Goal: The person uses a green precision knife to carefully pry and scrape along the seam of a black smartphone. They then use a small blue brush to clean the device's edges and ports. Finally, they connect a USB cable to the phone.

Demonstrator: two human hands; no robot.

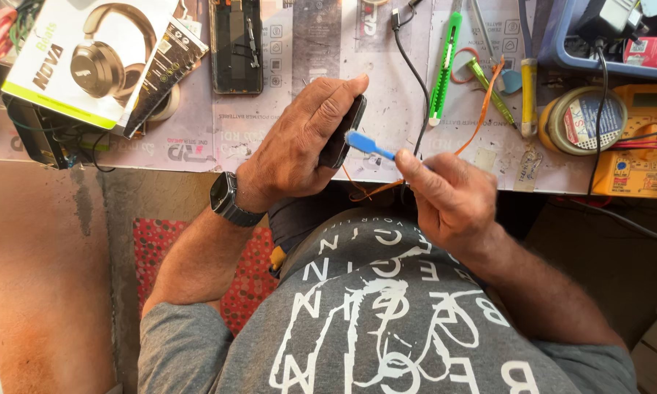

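The left hand (299, 142) is wrapping its fingers around a dark smartphone (343, 131), holding it edge-up just above the near edge of the desk (387, 95), while the right hand (445, 193) is pinching the handle of a blue toothbrush (365, 144) — its head is touching the phone's side. Beyond the hands an opened phone (236, 44) is lying on the desk, a green utility knife (444, 69) is sitting just past the right hand, and further right — well apart — a yellow multimeter (638, 142) is resting beside a tape roll (582, 120).
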